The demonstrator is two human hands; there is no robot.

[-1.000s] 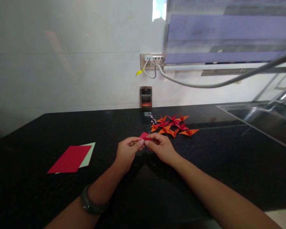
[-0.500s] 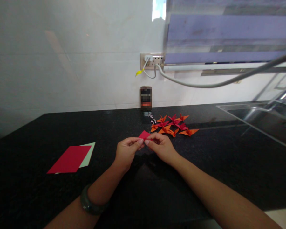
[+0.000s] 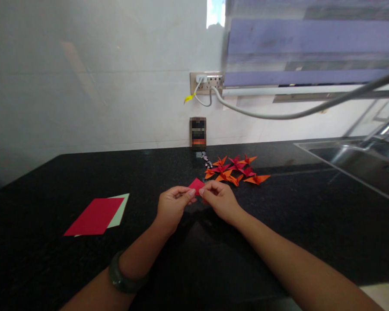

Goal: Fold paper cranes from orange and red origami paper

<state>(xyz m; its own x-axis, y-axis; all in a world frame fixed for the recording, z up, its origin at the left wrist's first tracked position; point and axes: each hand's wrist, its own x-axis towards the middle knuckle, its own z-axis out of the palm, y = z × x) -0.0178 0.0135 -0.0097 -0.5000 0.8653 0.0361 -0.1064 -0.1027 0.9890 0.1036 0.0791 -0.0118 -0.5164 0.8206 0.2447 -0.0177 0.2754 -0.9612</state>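
Observation:
A small folded piece of red paper (image 3: 197, 184) is held up between both hands, one corner pointing away from me. My left hand (image 3: 173, 205) pinches its left side between thumb and fingers. On the right side, my right hand (image 3: 222, 201) grips it the same way, its thumb on the near face. The fingers behind the paper are partly hidden. Just beyond my right hand lie several folded orange and red paper cranes (image 3: 225, 175) in a loose group on the black counter (image 3: 155, 172).
To the left, a red sheet of paper (image 3: 95, 216) overlaps a pale green sheet (image 3: 119, 214). A phone-like blurred object (image 3: 198, 133) leans against the wall, a beaded strap (image 3: 207, 161) before it. A sink (image 3: 359, 160) is at right; a grey cable (image 3: 278, 115) hangs from the socket (image 3: 214, 81).
My right thumb has shifted slightly right along the red paper, away from the left thumb, so more of the paper's near part shows. The cranes and sheets have stayed put.

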